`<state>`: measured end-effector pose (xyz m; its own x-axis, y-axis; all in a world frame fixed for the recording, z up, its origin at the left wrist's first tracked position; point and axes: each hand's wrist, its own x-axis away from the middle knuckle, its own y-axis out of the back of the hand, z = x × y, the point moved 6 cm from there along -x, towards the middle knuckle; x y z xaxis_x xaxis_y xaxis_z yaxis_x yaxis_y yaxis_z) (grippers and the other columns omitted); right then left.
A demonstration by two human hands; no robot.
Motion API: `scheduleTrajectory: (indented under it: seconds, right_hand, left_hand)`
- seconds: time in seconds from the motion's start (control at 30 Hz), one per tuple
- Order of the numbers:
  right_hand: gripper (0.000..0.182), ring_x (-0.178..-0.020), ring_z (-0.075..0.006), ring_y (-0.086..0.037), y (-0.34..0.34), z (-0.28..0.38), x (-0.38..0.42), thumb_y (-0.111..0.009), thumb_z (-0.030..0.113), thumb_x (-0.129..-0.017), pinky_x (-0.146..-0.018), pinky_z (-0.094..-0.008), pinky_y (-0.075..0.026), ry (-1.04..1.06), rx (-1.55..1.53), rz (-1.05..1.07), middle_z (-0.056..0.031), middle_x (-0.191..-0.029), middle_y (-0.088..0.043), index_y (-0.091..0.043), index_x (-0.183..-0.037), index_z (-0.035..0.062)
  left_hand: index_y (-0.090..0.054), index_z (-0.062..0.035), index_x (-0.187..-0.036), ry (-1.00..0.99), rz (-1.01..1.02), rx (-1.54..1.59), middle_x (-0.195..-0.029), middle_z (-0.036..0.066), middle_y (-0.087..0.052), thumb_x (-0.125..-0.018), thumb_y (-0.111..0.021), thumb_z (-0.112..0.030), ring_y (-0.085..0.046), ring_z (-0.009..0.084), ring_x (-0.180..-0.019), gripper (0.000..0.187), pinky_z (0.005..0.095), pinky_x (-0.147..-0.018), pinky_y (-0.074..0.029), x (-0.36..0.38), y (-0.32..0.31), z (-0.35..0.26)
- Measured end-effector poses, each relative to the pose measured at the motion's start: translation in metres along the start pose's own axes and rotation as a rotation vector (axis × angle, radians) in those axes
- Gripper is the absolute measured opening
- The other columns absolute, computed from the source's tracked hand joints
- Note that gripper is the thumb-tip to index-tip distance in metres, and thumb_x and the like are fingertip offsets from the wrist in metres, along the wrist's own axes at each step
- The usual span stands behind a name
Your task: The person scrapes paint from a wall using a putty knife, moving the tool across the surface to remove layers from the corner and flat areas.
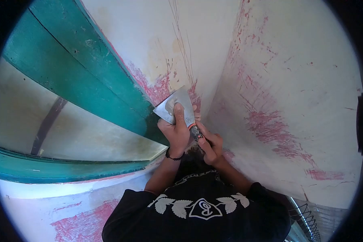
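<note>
A putty knife [183, 98] with a wide metal blade is held in front of my chest, blade tilted up toward the wall corner. My right hand [212, 146] is wrapped round its dark handle. My left hand [177, 131], wearing a dark bracelet [174, 157], holds the blade, thumb pressed flat on its face and fingers hidden behind. A greyish smear shows on the blade beside the thumb. Behind the blade, the white wall [205, 36] has scraped pink-red patches and long thin cracks.
At left is a green wooden frame [80, 68] around a pale panel [84, 129]. The right wall [302, 88] meets the other in a corner and carries more scraped red patches. Coiled dark wire [310, 220] lies at the lower right.
</note>
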<state>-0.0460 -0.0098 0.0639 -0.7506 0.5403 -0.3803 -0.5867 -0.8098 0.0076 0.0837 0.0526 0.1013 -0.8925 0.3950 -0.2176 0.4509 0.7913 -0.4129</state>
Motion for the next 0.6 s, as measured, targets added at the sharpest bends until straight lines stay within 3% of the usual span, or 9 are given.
scheduleTrajectory:
  seconds: [0.13,0.23,0.33,0.47,0.6]
  right_hand:
    - [0.050,-0.064,-0.0074,-0.056,0.007,-0.010,0.004,-0.053,0.015,-0.096,-0.061,-0.0237,-0.045,-0.104,-0.050,0.069,-0.0060,-0.078,-0.066,-0.052,-0.140,-0.0082]
    - [0.049,-0.058,-0.0060,-0.052,0.003,-0.002,-0.013,-0.053,0.015,-0.097,-0.056,-0.0227,-0.041,0.205,-0.006,-0.019,-0.0034,-0.072,-0.063,-0.053,-0.141,-0.0064]
    - [0.048,-0.055,-0.0052,-0.049,0.005,-0.003,-0.008,-0.053,0.014,-0.096,-0.053,-0.0225,-0.038,-0.054,-0.094,0.030,-0.0023,-0.068,-0.062,-0.053,-0.141,-0.0052]
    - [0.048,-0.056,-0.0057,-0.049,0.011,-0.003,-0.003,-0.053,0.014,-0.097,-0.054,-0.0231,-0.038,-0.004,-0.052,0.031,-0.0017,-0.065,-0.059,-0.053,-0.141,-0.0047]
    - [0.047,-0.055,-0.0056,-0.048,0.009,-0.002,-0.003,-0.052,0.014,-0.098,-0.054,-0.0233,-0.038,0.036,-0.037,0.037,-0.0019,-0.065,-0.059,-0.053,-0.141,-0.0047]
  left_hand:
    - [-0.063,0.0104,-0.105,-0.039,-0.018,-0.009,-0.086,0.017,-0.073,-0.104,-0.055,-0.019,-0.071,0.0182,-0.065,0.030,0.0305,-0.059,-0.058,0.003,-0.001,0.002]
    - [-0.064,0.0105,-0.104,-0.091,-0.007,-0.039,-0.086,0.017,-0.073,-0.104,-0.055,-0.019,-0.071,0.0183,-0.065,0.031,0.0306,-0.059,-0.058,-0.005,-0.005,-0.006]
    - [-0.064,0.0106,-0.104,-0.083,-0.012,-0.036,-0.085,0.017,-0.073,-0.104,-0.055,-0.019,-0.071,0.0183,-0.065,0.031,0.0308,-0.058,-0.058,-0.004,-0.005,-0.003]
    - [-0.062,0.0119,-0.105,-0.055,-0.084,-0.052,-0.083,0.019,-0.072,-0.104,-0.056,-0.023,-0.070,0.0221,-0.062,0.035,0.0323,-0.056,-0.058,0.004,0.000,0.010]
    - [-0.064,0.0109,-0.103,-0.015,-0.046,0.037,-0.083,0.016,-0.072,-0.104,-0.056,-0.019,-0.070,0.0189,-0.065,0.031,0.0311,-0.058,-0.057,0.000,-0.004,0.007]
